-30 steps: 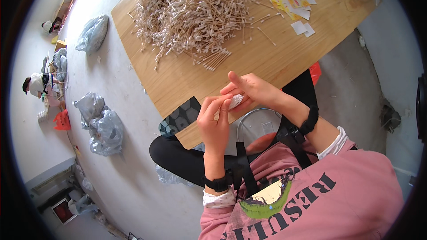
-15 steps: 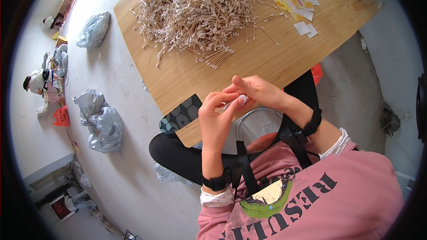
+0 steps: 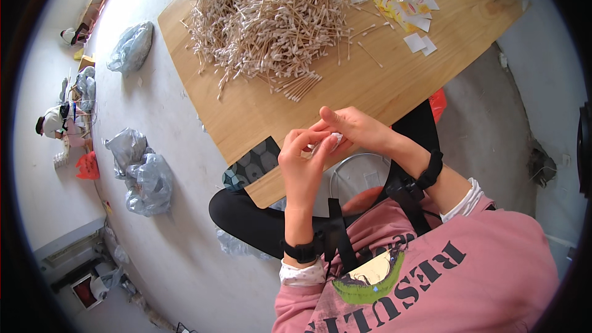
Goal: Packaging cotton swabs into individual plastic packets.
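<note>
The left hand (image 3: pixel 300 155) pinches a white-tipped bundle (image 3: pixel 337 139) in curled fingers against the half-open right hand (image 3: pixel 357 128), thumb raised, by the near edge of the table (image 3: pixel 376 89) — light, even pressure should keep the tips level.

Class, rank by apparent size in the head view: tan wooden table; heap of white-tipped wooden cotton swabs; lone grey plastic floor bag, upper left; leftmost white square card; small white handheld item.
1. Table
2. Heap
3. Bag
4. Card and item: unranked; the item is partly hidden.
</note>
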`<state>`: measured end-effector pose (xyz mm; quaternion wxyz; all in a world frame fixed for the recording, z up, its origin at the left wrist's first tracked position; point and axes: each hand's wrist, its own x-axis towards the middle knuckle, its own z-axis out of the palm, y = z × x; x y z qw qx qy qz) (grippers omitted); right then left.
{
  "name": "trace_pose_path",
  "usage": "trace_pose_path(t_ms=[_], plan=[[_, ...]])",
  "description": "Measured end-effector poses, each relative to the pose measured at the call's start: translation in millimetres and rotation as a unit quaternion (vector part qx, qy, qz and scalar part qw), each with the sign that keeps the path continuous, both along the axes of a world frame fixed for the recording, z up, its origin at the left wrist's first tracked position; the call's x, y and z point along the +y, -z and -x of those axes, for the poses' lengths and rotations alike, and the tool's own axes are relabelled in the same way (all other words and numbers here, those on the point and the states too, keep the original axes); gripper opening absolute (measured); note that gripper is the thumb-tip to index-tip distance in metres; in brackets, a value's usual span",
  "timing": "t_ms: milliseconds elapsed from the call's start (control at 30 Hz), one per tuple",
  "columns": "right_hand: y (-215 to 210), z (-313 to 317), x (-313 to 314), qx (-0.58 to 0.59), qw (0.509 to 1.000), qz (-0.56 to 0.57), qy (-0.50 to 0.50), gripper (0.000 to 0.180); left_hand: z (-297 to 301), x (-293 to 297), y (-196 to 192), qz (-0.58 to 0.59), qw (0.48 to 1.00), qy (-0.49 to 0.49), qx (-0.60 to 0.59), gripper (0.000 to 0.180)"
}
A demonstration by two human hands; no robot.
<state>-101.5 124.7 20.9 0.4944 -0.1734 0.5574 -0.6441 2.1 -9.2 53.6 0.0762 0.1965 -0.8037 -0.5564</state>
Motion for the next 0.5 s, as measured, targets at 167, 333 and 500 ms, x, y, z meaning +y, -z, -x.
trace_pose_path(t_ms=[167,333,500], plan=[[-9.4,0.4,0.1,-0.039,0.999,-0.012,0.01,0.087,-12.6,-19.7,7.6,-0.122,0.992,0.036,0.025,0.019],[-12.4,1.1,-2.5,-0.037,0.999,-0.02,0.018,0.091,-12.2,-21.5,4.5,-0.105,0.994,0.035,0.006,0.02],[-15.6,1.3,-5.0,-0.055,0.998,-0.019,0.032,0.088,-10.5,-18.4,0.9,-0.069,0.997,0.024,0.023,0.017]])
